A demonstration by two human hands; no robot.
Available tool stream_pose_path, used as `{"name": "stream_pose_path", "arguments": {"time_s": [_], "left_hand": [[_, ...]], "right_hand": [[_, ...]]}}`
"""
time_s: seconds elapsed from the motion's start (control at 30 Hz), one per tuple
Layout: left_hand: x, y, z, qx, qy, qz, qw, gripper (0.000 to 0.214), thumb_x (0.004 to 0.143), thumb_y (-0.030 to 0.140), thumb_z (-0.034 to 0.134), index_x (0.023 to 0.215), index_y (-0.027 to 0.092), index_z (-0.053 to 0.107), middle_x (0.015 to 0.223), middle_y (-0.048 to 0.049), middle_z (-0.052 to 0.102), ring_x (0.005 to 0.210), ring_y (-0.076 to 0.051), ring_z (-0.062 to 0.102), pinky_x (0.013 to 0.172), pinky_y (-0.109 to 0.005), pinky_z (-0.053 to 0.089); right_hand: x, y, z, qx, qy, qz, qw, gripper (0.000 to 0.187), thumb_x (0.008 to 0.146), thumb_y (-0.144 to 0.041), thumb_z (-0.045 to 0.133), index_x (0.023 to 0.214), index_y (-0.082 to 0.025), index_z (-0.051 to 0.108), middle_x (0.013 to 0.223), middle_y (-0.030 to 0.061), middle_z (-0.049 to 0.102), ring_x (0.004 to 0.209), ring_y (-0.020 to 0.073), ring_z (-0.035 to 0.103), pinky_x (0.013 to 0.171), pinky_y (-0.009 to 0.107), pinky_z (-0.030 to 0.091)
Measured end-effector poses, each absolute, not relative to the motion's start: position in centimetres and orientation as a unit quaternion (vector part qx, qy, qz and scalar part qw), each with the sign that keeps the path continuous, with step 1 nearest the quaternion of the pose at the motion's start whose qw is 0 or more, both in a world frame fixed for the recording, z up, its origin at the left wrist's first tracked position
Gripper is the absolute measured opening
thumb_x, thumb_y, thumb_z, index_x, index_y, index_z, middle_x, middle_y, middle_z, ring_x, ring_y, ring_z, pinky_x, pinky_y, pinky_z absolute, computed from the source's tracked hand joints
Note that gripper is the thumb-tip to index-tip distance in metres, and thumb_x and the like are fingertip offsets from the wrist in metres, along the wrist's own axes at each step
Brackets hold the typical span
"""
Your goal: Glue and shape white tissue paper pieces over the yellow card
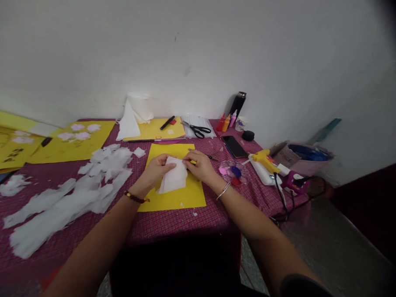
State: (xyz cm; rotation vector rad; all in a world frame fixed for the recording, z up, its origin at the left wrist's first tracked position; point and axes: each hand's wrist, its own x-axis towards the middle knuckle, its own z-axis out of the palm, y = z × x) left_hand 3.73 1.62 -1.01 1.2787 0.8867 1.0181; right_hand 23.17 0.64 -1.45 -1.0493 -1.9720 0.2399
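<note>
My left hand (pixel 157 169) pinches the left edge of a folded white tissue paper (pixel 174 179). My right hand (pixel 200 165) grips the tissue's upper right corner with fingers pressed together. The tissue is held just above a yellow paper sheet (pixel 179 196) that lies on the table covered with a red checked cloth (pixel 188 218). A bracelet circles each wrist.
Several torn white tissue pieces (pixel 71 195) are spread at left. Yellow sheets with pink flowers (pixel 77 139) lie far left. Black scissors (pixel 199 130), paint bottles (pixel 226 122), a phone (pixel 235 146), a yellow glue gun (pixel 265 160) and a paint palette (pixel 232 171) sit at right.
</note>
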Motion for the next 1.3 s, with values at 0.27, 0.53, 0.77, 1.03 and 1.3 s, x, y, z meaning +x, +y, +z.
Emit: {"name": "stream_pose_path", "arguments": {"time_s": [0.27,0.53,0.77,1.03,1.3], "left_hand": [[3.4,1.6,-1.0,0.602,0.365,0.405,0.584,0.047,0.066,0.036,0.077,0.108,0.016,0.071,0.082,-0.0043,0.073,0.065,-0.015,0.06,0.06,-0.026,0.047],[1.1,3.4,-0.4,0.609,0.449,0.441,0.482,0.021,0.064,0.036,0.075,0.067,0.017,0.068,0.056,0.0007,0.059,0.047,-0.011,0.047,0.047,-0.023,0.036],[-3.1,5.7,-0.7,0.571,0.569,0.484,0.34,0.015,0.068,0.033,0.068,0.068,0.018,0.065,0.057,-0.0005,0.058,0.052,-0.015,0.051,0.053,-0.027,0.04],[-0.1,4.6,-0.3,0.676,0.409,0.525,0.316,0.079,0.074,0.039,0.074,0.144,0.027,0.039,0.148,-0.015,0.044,0.136,-0.031,0.042,0.105,-0.047,0.039],[2.4,2.2,-0.2,0.693,0.339,0.416,0.481,0.071,0.064,0.038,0.083,0.128,0.025,0.057,0.139,-0.014,0.054,0.124,-0.031,0.052,0.096,-0.044,0.045]], "right_hand": [[23.1,0.5,-1.4,-0.403,-0.792,0.083,0.452,0.013,0.085,-0.012,0.057,0.076,-0.018,0.065,0.083,0.0048,0.064,0.08,0.0172,0.059,0.074,0.029,0.044],[23.2,1.2,-1.8,-0.44,-0.692,0.229,0.525,0.01,0.081,-0.025,0.056,0.073,-0.02,0.059,0.073,-0.0007,0.059,0.07,0.0142,0.054,0.066,0.027,0.042],[24.0,2.1,-1.3,-0.444,-0.551,0.363,0.606,0.015,0.072,-0.034,0.061,0.068,-0.02,0.057,0.063,-0.0033,0.057,0.061,0.0114,0.052,0.062,0.026,0.043],[23.6,1.2,-0.5,-0.404,-0.52,0.478,0.581,0.021,0.069,-0.037,0.068,0.07,-0.02,0.056,0.063,-0.004,0.058,0.057,0.0105,0.055,0.06,0.025,0.047],[23.1,-0.3,-0.3,-0.317,-0.615,0.528,0.492,0.028,0.07,-0.042,0.075,0.071,-0.019,0.059,0.077,-0.0015,0.063,0.066,0.011,0.054,0.063,0.024,0.044]]}}
